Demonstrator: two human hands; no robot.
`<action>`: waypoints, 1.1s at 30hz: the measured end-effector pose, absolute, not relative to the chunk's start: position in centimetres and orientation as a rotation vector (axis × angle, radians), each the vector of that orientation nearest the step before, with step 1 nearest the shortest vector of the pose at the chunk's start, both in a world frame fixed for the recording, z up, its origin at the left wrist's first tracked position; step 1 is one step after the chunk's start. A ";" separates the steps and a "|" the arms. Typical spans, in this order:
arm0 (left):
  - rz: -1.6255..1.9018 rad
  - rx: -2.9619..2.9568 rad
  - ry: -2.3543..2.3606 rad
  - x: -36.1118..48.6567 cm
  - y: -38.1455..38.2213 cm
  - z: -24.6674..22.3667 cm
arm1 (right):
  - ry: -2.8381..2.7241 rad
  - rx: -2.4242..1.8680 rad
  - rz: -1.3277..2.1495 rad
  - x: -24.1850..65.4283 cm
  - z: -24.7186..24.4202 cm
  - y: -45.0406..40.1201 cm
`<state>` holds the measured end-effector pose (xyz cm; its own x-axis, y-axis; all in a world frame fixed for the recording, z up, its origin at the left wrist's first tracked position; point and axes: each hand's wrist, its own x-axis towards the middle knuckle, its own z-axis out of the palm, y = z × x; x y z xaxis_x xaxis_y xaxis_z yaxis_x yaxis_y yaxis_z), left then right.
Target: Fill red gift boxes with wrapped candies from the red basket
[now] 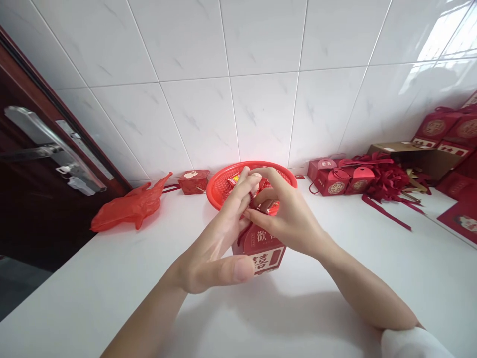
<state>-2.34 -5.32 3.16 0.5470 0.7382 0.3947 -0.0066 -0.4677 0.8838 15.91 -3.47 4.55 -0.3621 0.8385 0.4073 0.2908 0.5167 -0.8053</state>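
A red and white gift box with Chinese characters stands on the white table in front of me. My left hand is at its left side, fingers stretched out and thumb spread away over the front. My right hand is above the box top, thumb and bent fingers pinching a dark red cord. The fingertips of both hands are close together there, so part of the cord and the box top is hidden. Just behind is a red plastic basket with wrapped sweets in it, partly covered by my hands.
On the left lie a red plastic bag and a small red box. Several red gift boxes and a heap of dark red ribbons are to the right. An open cardboard box and more boxes stand beyond. A tiled wall closes off the back.
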 end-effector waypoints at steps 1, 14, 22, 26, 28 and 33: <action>1.006 1.848 0.576 -2.4 -5.3 3.1 | -1.895 -0.921 0.791 15.8 4.4 -3.4; 1.141 1.920 0.683 -3.2 -3.5 4.1 | -1.286 -0.941 0.335 26.0 7.1 -0.1; 1.062 1.883 0.974 -2.9 3.7 -0.5 | -0.991 -1.207 0.247 38.1 1.4 4.5; 1.109 1.906 0.988 -2.5 5.3 -2.8 | -0.878 -1.385 0.000 40.8 -2.5 6.3; 1.105 1.951 0.986 -2.5 5.5 -3.2 | -0.908 -1.475 -0.070 41.3 -4.0 6.8; 1.067 2.055 0.998 -2.6 5.1 -3.2 | -1.190 -1.600 -0.196 41.5 -6.5 7.1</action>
